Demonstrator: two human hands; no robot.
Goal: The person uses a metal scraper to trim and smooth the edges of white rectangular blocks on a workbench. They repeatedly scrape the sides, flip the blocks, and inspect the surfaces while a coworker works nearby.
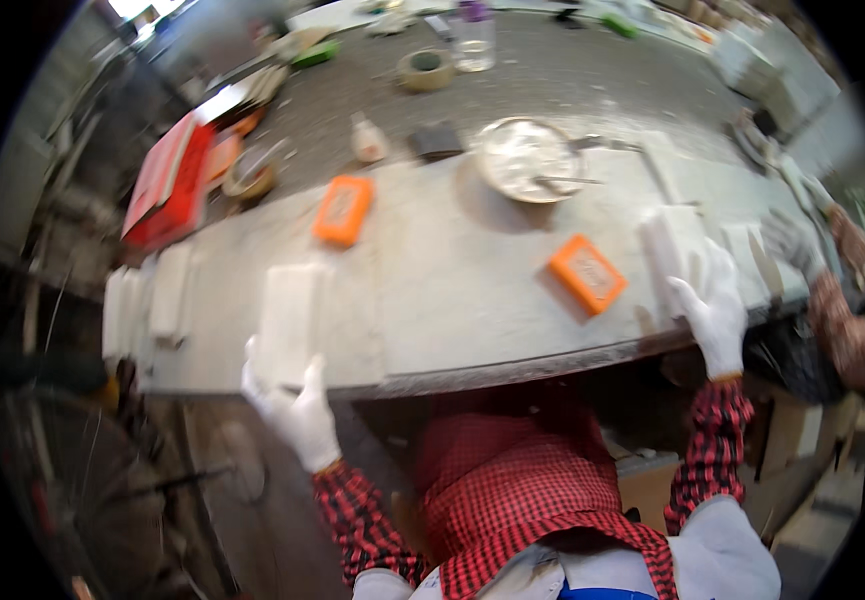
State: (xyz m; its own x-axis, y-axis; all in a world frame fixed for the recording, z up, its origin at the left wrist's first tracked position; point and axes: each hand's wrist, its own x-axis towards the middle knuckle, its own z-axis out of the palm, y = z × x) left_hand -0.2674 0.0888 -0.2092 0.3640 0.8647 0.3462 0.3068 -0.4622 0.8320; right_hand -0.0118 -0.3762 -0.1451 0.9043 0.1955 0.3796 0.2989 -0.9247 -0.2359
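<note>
My left hand (pixel 300 418), in a white glove, is at the near edge of the table with its thumb and fingers apart. They are around the near end of a flat white slab (pixel 292 312); whether they touch it I cannot tell. On the right, my gloved right hand (pixel 714 318) has its fingers spread beside a white block (pixel 674 245), its thumb close to the block's near end. Between the hands lie two orange rectangular pieces, one (pixel 342 211) farther left and one (pixel 587 275) nearer the right hand. The picture is somewhat blurred.
A bowl of white paste (pixel 490 182) with a utensil stands at the middle back. Behind are a small white bottle (pixel 368 138), a dark block (pixel 436 141) and a tape roll (pixel 425 70). A red box (pixel 167 180) and white slabs (pixel 170 292) line the left; another person's gloved hand (pixel 790 240) is at right.
</note>
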